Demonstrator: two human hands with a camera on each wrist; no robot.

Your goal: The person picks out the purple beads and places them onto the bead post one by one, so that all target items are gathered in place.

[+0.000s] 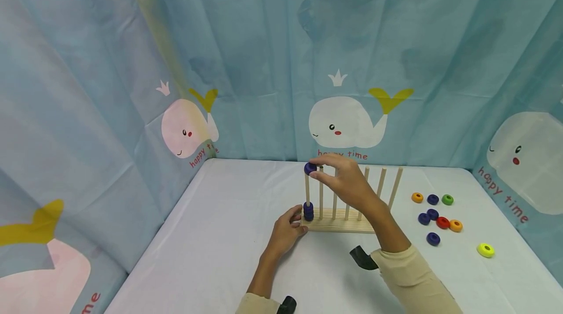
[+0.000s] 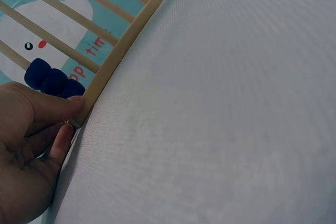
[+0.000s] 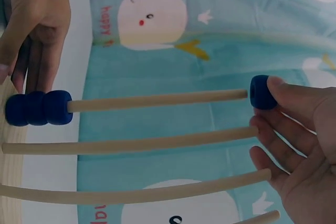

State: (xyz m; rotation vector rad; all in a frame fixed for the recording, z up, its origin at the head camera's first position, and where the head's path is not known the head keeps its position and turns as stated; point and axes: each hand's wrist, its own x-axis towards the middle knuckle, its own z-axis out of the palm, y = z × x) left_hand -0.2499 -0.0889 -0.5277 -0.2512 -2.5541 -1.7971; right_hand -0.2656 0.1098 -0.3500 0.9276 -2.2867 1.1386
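Note:
A wooden frame with a row of upright pegs stands on the table, its flat base (image 1: 338,226) lying along the tabletop. My left hand (image 1: 285,234) holds the base's left end, with the thumb on its near edge (image 2: 79,113). On the leftmost peg (image 3: 157,100), three dark blue beads (image 3: 38,108) sit stacked at the bottom. My right hand (image 1: 349,183) pinches another blue bead (image 3: 261,93) between thumb and fingers. That bead is at the peg's top, its hole facing the tip with a small gap in the right wrist view. The other pegs carry no beads.
Right of the frame lie loose beads: several blue (image 1: 433,239), two orange (image 1: 417,197), one red (image 1: 443,222), one green (image 1: 447,199) and one yellow (image 1: 486,250). A light blue whale-print curtain (image 1: 264,123) hangs behind and beside the white-covered table (image 1: 228,235).

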